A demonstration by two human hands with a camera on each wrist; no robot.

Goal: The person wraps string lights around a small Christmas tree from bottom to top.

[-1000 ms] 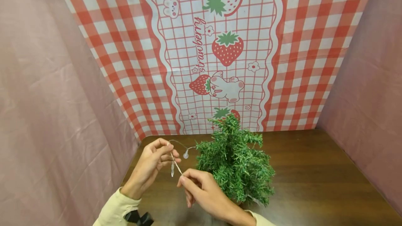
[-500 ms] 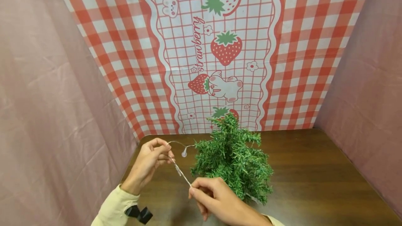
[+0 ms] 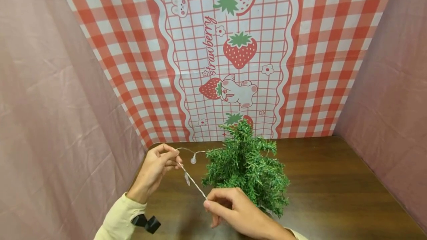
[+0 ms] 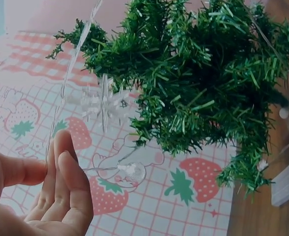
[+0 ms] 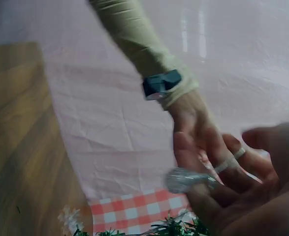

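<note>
Between the hands stretches a string light wire [image 3: 194, 184], thin and clear. Its upper end is pinched by my left hand [image 3: 155, 169] between thumb and fingertips, left of the small artificial Christmas tree [image 3: 248, 169]. Lower and nearer, in front of the tree, my right hand [image 3: 240, 210] pinches the same wire between thumb and forefinger. A clear snowflake light [image 4: 105, 103] hangs from the stretched part. Beyond my left hand, the wire curves with a round clear bulb [image 3: 193, 158] and runs into the left branches. In the right wrist view, a clear bulb [image 5: 183, 179] appears beside the fingers.
The tree stands on a brown wooden table [image 3: 333, 180]. A clear box [image 4: 287, 184] lies near its base in the left wrist view. Behind hangs a red-and-white strawberry cloth [image 3: 233, 66], with pink curtains [image 3: 66, 103] at both sides. A black strap [image 3: 146, 223] is on my left wrist.
My right hand has moved right and slightly toward me, drawing out a longer stretch of wire. The left hand has shifted slightly left, still pinching the wire.
</note>
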